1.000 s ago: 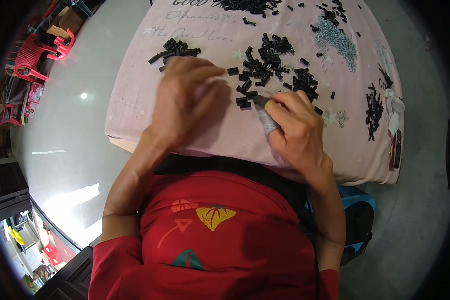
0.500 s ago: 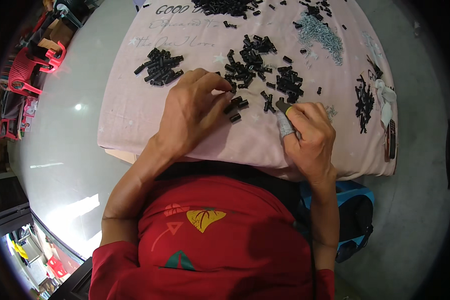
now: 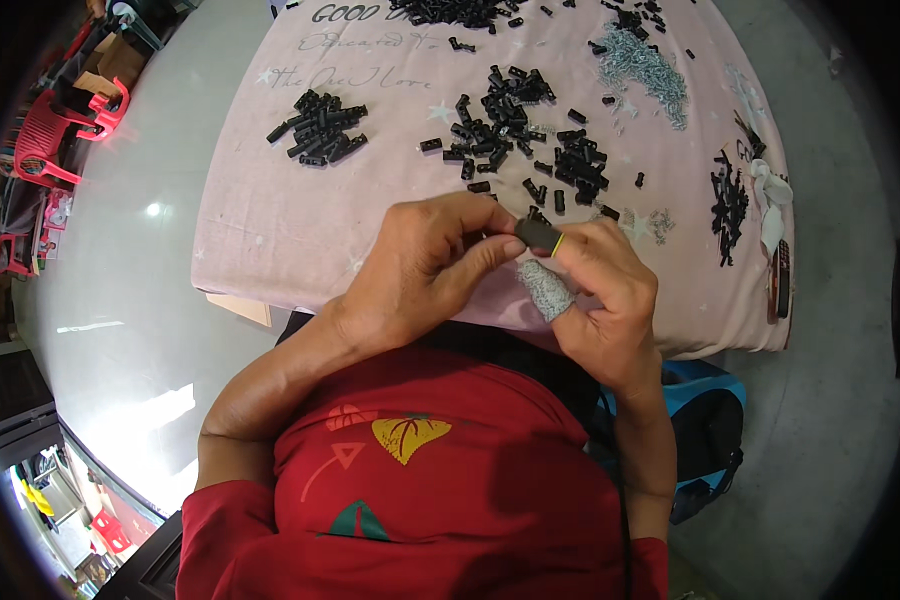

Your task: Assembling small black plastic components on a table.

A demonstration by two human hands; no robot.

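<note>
My left hand (image 3: 425,262) has its thumb and index finger pinched together over the near part of the table. What it pinches is too small and covered to make out. My right hand (image 3: 610,295) meets it there, its index fingertip in a dark cover (image 3: 539,236) with a yellow edge, pressed at the left fingertips. A grey knitted sleeve (image 3: 546,290) wraps the right thumb, which stands apart from the index finger; the other fingers curl in. Just beyond both hands lie loose small black plastic pieces (image 3: 559,202) and a larger heap of black tubular pieces (image 3: 500,115).
A separate cluster of black pieces (image 3: 320,128) lies on the left of the pink cloth (image 3: 270,220). At the far right is a pile of small silvery metal parts (image 3: 645,75). Thin black strips (image 3: 728,210) and a white cloth (image 3: 772,200) lie along the right edge.
My left hand has moved right and nearer, from the black pieces to my right hand. My right hand has shifted slightly left, and the fingertips now meet.
</note>
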